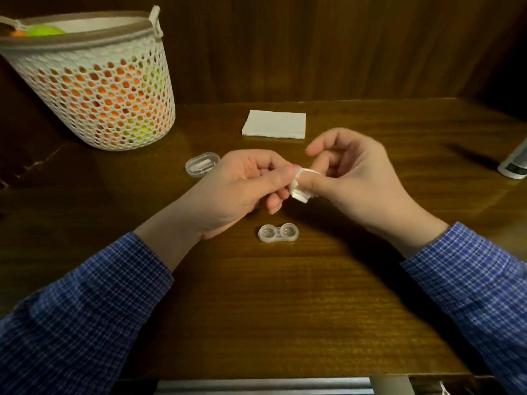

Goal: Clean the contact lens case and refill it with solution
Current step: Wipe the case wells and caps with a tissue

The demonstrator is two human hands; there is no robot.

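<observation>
The clear two-well contact lens case (278,232) lies open on the wooden table, below and between my hands. My left hand (245,183) and my right hand (350,178) meet above the table, both pinching a small crumpled piece of white tissue (301,189). The tissue looks wrapped over a fingertip of my right hand. A clear oval lid or box (202,164) rests on the table just left of my left hand. The bottom of a white bottle (514,163) shows at the right edge.
A folded white tissue (274,124) lies at the back middle of the table. A white mesh basket (94,81) with orange and green contents stands at the back left. A wooden wall runs behind. A grey strip (262,386) lies along the near edge.
</observation>
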